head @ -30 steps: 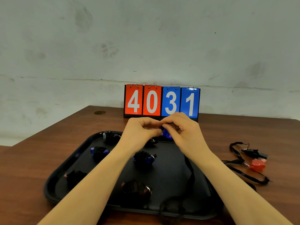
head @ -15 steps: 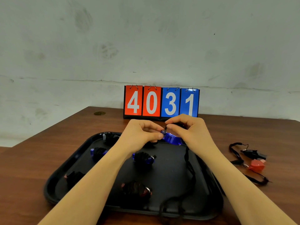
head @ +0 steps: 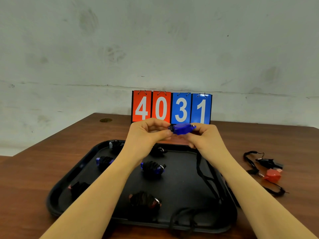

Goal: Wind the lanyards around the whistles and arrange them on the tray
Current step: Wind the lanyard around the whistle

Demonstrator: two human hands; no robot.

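From the head camera, the left hand (head: 146,133) and right hand (head: 205,138) hold a blue whistle (head: 182,128) between them above the far edge of the black tray (head: 229,219), each grip closed on one end. Its black lanyard (head: 203,175) hangs down across the tray. Wound whistles lie on the tray; a red whistle (head: 272,175) rests on the brown surface (head: 34,169) to the right.

Both forearms run off the bottom edge, the left forearm (head: 96,192) covers part of a wrapped whistle (head: 77,188) on the tray (head: 57,192), and the blue whistle (head: 181,129) blurs where fingers close on its ends.
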